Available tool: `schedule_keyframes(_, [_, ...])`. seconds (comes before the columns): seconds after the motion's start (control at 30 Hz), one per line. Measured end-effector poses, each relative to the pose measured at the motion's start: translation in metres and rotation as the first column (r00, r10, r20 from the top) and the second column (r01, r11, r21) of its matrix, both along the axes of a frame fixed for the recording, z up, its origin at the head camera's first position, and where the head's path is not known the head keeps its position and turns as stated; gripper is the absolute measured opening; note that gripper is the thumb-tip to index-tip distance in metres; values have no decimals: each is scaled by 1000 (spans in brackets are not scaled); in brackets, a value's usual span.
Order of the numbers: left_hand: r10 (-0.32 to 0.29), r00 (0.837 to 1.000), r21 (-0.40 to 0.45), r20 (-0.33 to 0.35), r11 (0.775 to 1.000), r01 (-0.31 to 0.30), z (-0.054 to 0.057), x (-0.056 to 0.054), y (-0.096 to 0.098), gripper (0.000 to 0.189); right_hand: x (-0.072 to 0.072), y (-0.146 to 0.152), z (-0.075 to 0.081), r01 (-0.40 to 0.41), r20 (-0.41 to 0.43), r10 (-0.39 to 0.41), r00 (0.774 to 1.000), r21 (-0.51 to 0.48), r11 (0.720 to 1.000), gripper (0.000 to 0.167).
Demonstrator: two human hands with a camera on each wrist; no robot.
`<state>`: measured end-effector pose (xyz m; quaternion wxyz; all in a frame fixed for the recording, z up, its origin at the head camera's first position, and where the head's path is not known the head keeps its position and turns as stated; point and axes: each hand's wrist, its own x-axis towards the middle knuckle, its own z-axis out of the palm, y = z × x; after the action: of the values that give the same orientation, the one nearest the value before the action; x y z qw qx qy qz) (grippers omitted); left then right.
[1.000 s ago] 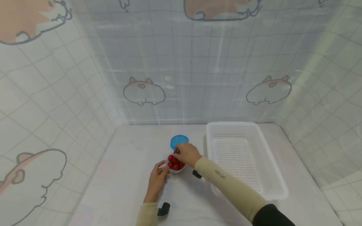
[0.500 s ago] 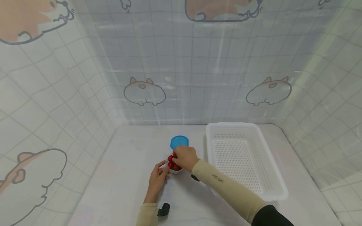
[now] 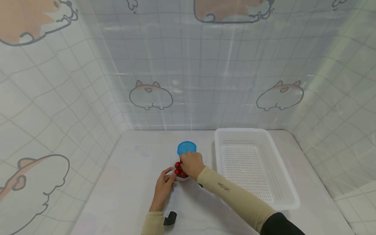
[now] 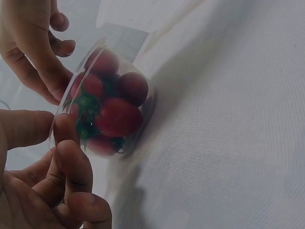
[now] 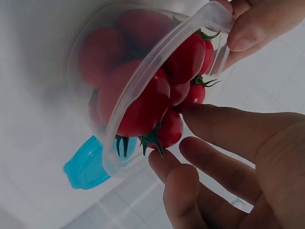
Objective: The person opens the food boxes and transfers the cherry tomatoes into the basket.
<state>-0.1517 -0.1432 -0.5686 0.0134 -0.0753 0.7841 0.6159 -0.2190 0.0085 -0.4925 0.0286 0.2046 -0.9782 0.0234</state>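
Observation:
A small clear plastic tub [image 5: 129, 93] full of red cherry tomatoes [image 3: 177, 171] with green stems stands on the white table. My left hand [image 3: 163, 187] pinches its near-left rim between thumb and fingers, as the left wrist view shows up close. From the right, my right hand [image 3: 193, 164] reaches over the tub. In the right wrist view its thumb and fingertips close around one cherry tomato [image 5: 170, 130] at the top of the pile. The back of that hand hides part of the tub in the head view.
Just behind the tub lies a blue lid [image 3: 186, 147]. A large white perforated basket [image 3: 239, 156] takes up the right side, partly under my right forearm. A black curved piece [image 3: 170, 218] sits beside my left sleeve. Patterned sheeting walls off the back and both sides.
My right hand has shifted slightly nearer to me and lower over the tub, its fingers moving in among the tomatoes. My left hand has kept its place at the rim.

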Motion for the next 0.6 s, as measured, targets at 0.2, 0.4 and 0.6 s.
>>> schedule_keyframes(0.2, [-7,1000,-3,-16,1000,7,0,-1,1,44,-2,-1,-2,-9,-27,11,1000,60,998,21])
schedule_keyframes(0.4, [-9,1000,0,-27,1000,9,-1,-2,1,43,-1,-2,-5,-5,-64,11,998,98,995,17])
schedule_keyframes(0.6, [-13,1000,10,-28,1000,13,-2,-3,0,42,0,-5,-5,-2,-53,8,999,117,993,17])
